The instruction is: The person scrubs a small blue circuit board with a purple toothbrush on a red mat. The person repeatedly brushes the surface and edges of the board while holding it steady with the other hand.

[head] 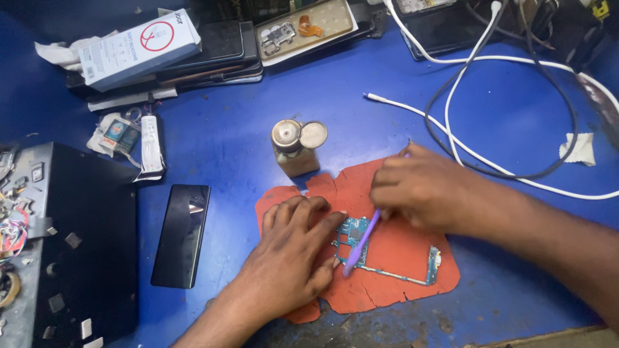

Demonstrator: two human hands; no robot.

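Observation:
A blue-green phone circuit board (412, 270) lies on a torn orange-red mat (400, 241) on the blue table. My left hand (290, 254) presses down on the board's left end, fingers spread over it. My right hand (419, 187) grips a purple brush (361, 243), whose head rests on the board beside my left fingertips. The brush's upper end is hidden in my fist.
A small glass bottle with an open metal flip lid (296, 147) stands just behind the mat. A black phone (182, 234) lies to the left, beside a black box (84, 245). White and black cables (477, 103) loop at right. Boxes and phones (138, 48) are stacked at the back.

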